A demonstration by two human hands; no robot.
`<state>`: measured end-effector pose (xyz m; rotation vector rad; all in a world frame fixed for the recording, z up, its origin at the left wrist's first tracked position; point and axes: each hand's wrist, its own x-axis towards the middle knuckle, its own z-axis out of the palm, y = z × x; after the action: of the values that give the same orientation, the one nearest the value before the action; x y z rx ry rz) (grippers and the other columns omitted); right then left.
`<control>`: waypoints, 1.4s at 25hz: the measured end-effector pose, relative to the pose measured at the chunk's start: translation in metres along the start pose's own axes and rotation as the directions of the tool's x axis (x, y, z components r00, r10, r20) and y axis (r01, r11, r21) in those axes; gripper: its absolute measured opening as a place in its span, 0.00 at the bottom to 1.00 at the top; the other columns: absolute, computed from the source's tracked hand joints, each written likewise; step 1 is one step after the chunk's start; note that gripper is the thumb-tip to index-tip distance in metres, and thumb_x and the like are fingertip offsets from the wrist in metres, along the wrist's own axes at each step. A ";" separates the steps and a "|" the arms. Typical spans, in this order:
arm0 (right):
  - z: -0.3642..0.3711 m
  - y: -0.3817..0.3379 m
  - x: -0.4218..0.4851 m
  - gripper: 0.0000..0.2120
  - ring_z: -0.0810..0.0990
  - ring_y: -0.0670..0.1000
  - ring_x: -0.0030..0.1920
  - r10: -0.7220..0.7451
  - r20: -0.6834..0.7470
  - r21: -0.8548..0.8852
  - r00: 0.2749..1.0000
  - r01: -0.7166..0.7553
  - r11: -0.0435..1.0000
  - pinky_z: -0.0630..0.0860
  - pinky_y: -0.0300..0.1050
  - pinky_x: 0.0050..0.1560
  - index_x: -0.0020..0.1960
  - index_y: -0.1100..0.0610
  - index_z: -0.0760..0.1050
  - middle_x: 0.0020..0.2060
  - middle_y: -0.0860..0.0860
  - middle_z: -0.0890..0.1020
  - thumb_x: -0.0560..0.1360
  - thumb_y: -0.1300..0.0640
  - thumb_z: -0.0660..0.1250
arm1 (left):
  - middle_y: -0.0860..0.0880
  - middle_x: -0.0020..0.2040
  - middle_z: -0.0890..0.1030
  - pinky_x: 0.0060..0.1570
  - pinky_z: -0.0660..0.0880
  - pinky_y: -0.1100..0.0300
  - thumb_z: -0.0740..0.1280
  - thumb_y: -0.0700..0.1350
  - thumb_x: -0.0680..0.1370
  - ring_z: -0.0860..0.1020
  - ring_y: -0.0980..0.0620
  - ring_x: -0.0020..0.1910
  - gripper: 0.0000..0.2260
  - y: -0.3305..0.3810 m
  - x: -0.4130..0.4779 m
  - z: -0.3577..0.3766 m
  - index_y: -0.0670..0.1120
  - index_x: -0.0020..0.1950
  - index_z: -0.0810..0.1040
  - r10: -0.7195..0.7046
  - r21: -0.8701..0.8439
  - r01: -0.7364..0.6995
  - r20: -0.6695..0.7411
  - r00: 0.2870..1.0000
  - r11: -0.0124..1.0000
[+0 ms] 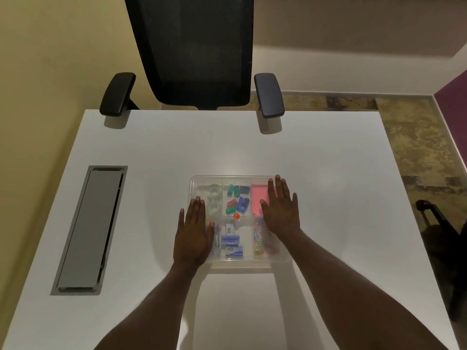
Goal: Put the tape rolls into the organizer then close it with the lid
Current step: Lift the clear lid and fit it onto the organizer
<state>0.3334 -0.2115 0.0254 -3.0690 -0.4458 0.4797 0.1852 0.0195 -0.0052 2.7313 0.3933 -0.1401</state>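
Observation:
A clear plastic organizer (240,262) sits on the white table in front of me, with a clear lid (235,178) lying over it. Through the lid I see clear tape rolls (214,195) in the far left compartment. My left hand (194,234) lies flat on the lid's left side, fingers extended. On the lid's right side my right hand (280,210) lies flat too, fingers spread. Neither hand grips anything.
Other compartments hold coloured clips (237,199), a pink pad (259,198), staple boxes (231,243) and paper clips (261,238). A grey cable hatch (89,228) is set into the table at left. A black office chair (197,54) stands at the far edge.

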 end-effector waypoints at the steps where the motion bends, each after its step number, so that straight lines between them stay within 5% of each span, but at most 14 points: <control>1: 0.001 0.000 0.000 0.33 0.44 0.55 0.83 -0.006 -0.006 -0.006 1.000 0.006 1.000 0.55 0.63 0.81 0.84 0.55 0.41 0.83 0.55 0.42 0.86 0.42 0.49 | 0.50 0.86 0.53 0.84 0.47 0.46 0.48 0.58 0.86 0.47 0.52 0.85 0.30 0.001 -0.005 0.002 0.46 0.85 0.50 -0.011 -0.004 0.011 0.000 1.000 1.000; 7: 0.007 0.002 0.001 0.33 0.43 0.56 0.83 -0.029 -0.022 -0.003 0.999 0.029 1.000 0.54 0.62 0.80 0.84 0.55 0.41 0.83 0.55 0.42 0.85 0.42 0.48 | 0.51 0.86 0.51 0.84 0.50 0.48 0.49 0.57 0.86 0.47 0.54 0.85 0.29 0.002 -0.010 0.009 0.48 0.85 0.48 -0.041 -0.097 0.040 -0.010 0.999 0.995; 11: 0.018 0.004 -0.018 0.32 0.43 0.54 0.83 -0.034 -0.048 0.157 0.998 0.041 0.987 0.48 0.58 0.83 0.84 0.56 0.43 0.83 0.54 0.43 0.86 0.43 0.48 | 0.51 0.86 0.52 0.84 0.52 0.47 0.48 0.58 0.86 0.48 0.53 0.85 0.29 0.004 -0.011 0.010 0.48 0.85 0.48 -0.053 -0.111 0.051 -0.017 0.998 0.992; 16: 0.054 0.003 -0.079 0.30 0.53 0.54 0.83 -0.014 -0.266 0.337 0.964 0.107 0.935 0.57 0.58 0.82 0.82 0.61 0.55 0.82 0.56 0.58 0.86 0.44 0.46 | 0.50 0.86 0.52 0.84 0.50 0.46 0.49 0.58 0.86 0.49 0.52 0.85 0.30 0.003 -0.012 0.010 0.47 0.85 0.49 -0.051 -0.086 0.049 -0.020 0.999 0.995; 20: 0.063 0.011 -0.082 0.29 0.53 0.51 0.83 -0.001 -0.308 0.443 0.951 0.144 0.885 0.63 0.58 0.79 0.81 0.61 0.57 0.82 0.54 0.60 0.84 0.53 0.59 | 0.50 0.86 0.51 0.84 0.48 0.48 0.48 0.58 0.86 0.47 0.53 0.85 0.30 0.002 -0.010 0.013 0.48 0.85 0.47 -0.052 -0.073 0.050 -0.021 0.998 0.996; 27: 0.062 0.009 -0.080 0.30 0.57 0.53 0.82 0.007 -0.329 0.420 0.944 0.139 0.897 0.61 0.57 0.80 0.80 0.61 0.61 0.80 0.55 0.63 0.82 0.57 0.66 | 0.50 0.86 0.53 0.84 0.49 0.44 0.51 0.56 0.86 0.48 0.52 0.85 0.30 0.000 -0.008 0.011 0.46 0.85 0.50 -0.031 -0.096 0.028 -0.024 0.999 0.995; 31: 0.050 0.010 -0.082 0.27 0.57 0.57 0.82 -0.052 -0.301 0.354 0.952 0.162 0.921 0.58 0.62 0.80 0.79 0.62 0.62 0.80 0.58 0.62 0.82 0.57 0.63 | 0.49 0.86 0.50 0.83 0.40 0.42 0.51 0.55 0.85 0.46 0.51 0.85 0.31 0.002 -0.007 -0.002 0.44 0.85 0.49 0.001 -0.076 0.000 0.020 1.000 0.997; 35: 0.033 0.009 -0.090 0.30 0.53 0.57 0.83 -0.107 -0.253 0.262 0.961 0.175 0.949 0.52 0.60 0.82 0.81 0.60 0.59 0.82 0.57 0.57 0.84 0.50 0.61 | 0.49 0.86 0.49 0.83 0.39 0.42 0.52 0.56 0.86 0.44 0.51 0.85 0.31 0.010 -0.023 -0.014 0.45 0.85 0.47 0.038 0.006 -0.038 0.036 0.999 0.999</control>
<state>0.2437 -0.2470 0.0209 -2.7470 -0.5337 0.1526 0.1668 0.0098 0.0152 2.7367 0.3314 -0.1798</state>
